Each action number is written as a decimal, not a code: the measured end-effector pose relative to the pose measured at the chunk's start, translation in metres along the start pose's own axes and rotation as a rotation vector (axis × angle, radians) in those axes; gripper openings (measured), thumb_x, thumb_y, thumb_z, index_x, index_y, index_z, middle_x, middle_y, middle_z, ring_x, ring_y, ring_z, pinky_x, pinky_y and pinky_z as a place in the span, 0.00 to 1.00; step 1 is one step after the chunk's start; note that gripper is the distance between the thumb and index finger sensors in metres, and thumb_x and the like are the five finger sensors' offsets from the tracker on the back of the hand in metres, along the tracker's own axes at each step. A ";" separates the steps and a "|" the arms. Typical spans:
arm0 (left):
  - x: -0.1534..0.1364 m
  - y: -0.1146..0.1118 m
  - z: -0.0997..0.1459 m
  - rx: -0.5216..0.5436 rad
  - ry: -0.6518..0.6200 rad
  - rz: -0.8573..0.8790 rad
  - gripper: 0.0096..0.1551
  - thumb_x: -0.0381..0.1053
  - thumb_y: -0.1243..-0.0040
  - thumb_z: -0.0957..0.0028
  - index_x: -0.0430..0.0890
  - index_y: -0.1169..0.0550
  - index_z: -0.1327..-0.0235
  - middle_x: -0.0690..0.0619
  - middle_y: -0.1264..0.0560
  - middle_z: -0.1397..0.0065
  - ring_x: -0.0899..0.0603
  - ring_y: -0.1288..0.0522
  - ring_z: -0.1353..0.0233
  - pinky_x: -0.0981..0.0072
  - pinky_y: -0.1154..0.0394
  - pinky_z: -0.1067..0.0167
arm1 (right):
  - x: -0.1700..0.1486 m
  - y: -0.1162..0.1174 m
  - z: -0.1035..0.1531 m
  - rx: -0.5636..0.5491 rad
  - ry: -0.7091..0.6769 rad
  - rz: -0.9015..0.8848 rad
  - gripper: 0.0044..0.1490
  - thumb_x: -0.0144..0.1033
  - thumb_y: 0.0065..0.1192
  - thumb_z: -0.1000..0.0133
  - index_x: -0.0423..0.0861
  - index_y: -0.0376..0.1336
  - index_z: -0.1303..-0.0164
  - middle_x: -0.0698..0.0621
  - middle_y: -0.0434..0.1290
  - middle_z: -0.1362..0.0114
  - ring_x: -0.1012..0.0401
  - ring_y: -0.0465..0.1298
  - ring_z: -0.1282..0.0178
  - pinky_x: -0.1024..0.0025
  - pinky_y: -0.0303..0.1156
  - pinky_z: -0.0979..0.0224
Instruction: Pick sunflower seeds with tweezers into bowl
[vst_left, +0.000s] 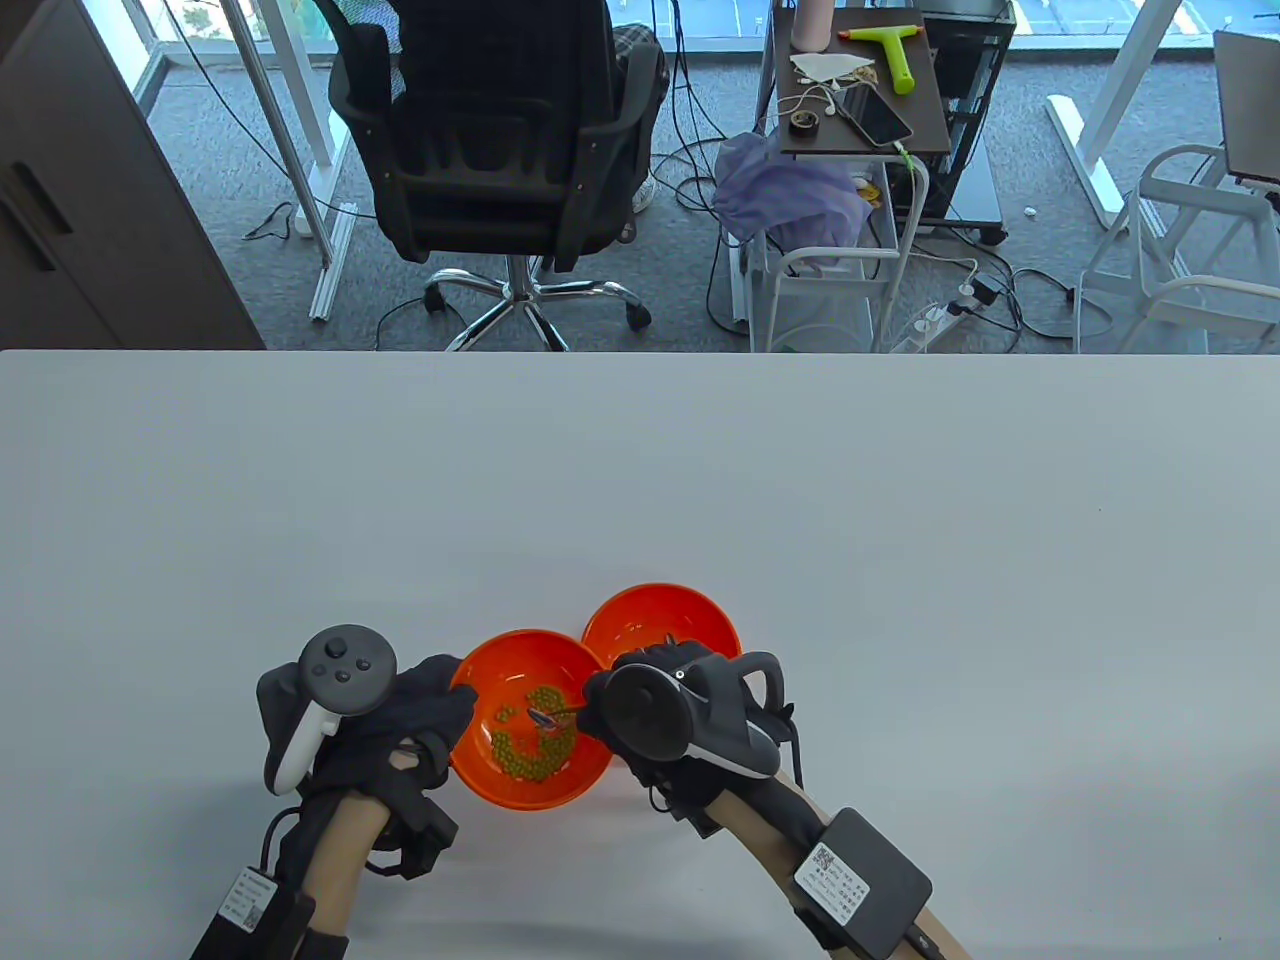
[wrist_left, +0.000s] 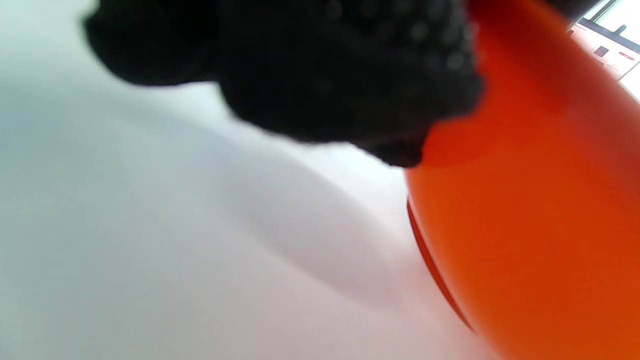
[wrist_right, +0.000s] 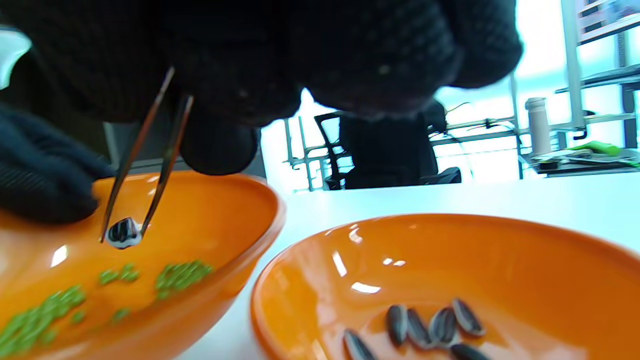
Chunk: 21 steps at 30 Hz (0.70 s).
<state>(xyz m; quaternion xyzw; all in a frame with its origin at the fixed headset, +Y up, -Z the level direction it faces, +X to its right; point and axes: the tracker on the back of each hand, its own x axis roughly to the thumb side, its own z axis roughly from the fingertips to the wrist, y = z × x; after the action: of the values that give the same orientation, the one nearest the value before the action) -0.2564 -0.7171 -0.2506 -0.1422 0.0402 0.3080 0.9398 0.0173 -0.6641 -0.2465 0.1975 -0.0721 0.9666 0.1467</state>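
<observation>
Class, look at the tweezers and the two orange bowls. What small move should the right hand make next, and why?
Probably carry the pinched sunflower seed across to the second orange bowl and release it there. The right hand holds the tweezers with the seed lifted above the green beans in the first bowl, while the other bowl already holds several striped seeds. The left hand steadies the first bowl.
</observation>
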 end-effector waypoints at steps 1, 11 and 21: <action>0.000 0.000 0.000 0.000 0.000 0.000 0.26 0.54 0.36 0.51 0.44 0.18 0.43 0.49 0.12 0.70 0.52 0.15 0.81 0.59 0.14 0.70 | -0.006 -0.003 -0.001 -0.010 0.028 -0.003 0.24 0.53 0.76 0.63 0.53 0.86 0.65 0.63 0.84 0.70 0.62 0.82 0.72 0.62 0.82 0.52; 0.000 0.000 0.000 0.001 0.001 -0.002 0.26 0.54 0.36 0.51 0.44 0.18 0.43 0.50 0.12 0.70 0.53 0.15 0.81 0.59 0.14 0.70 | -0.051 -0.015 -0.009 -0.018 0.221 0.032 0.24 0.53 0.76 0.63 0.52 0.86 0.65 0.63 0.84 0.70 0.62 0.82 0.72 0.62 0.81 0.52; 0.000 0.000 0.000 -0.001 0.003 -0.004 0.26 0.54 0.36 0.51 0.44 0.18 0.43 0.50 0.12 0.70 0.53 0.15 0.81 0.59 0.14 0.70 | -0.070 0.005 -0.014 0.142 0.264 0.119 0.24 0.52 0.76 0.63 0.52 0.86 0.65 0.63 0.84 0.69 0.62 0.82 0.72 0.62 0.81 0.52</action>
<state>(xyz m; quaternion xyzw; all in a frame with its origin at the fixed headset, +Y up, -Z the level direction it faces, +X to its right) -0.2565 -0.7172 -0.2509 -0.1434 0.0409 0.3060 0.9403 0.0724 -0.6843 -0.2883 0.0741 0.0048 0.9938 0.0831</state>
